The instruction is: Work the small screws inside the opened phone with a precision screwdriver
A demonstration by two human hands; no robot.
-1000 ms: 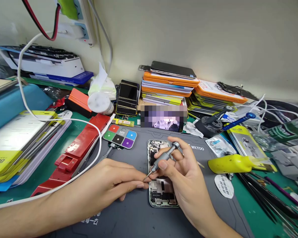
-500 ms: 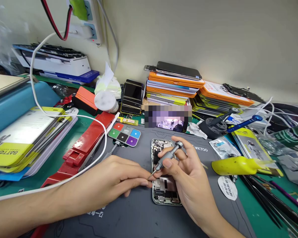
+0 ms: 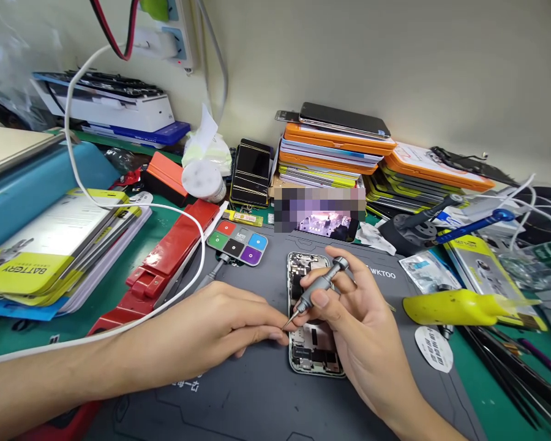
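An opened phone [image 3: 313, 349] with its inner parts bare lies face down on a grey work mat [image 3: 257, 398]. My right hand [image 3: 362, 331] grips a slim grey screwdriver [image 3: 319, 288], its tip pointing down-left at the phone's left edge. My left hand [image 3: 211, 334] rests on the mat beside the phone, fingers pinched together at the screwdriver's tip. What those fingertips hold is too small to make out.
A four-colour screw tray [image 3: 237, 241] sits behind the phone. A red tool [image 3: 165, 263] and a white cable [image 3: 183, 214] lie to the left, battery packs [image 3: 50, 257] further left. Stacked orange boxes [image 3: 335, 153] stand behind. A yellow-handled tool [image 3: 459, 306] lies to the right.
The view has shifted so everything sits a little to the right in the picture. Both hands keep the same pose at the phone's left edge.
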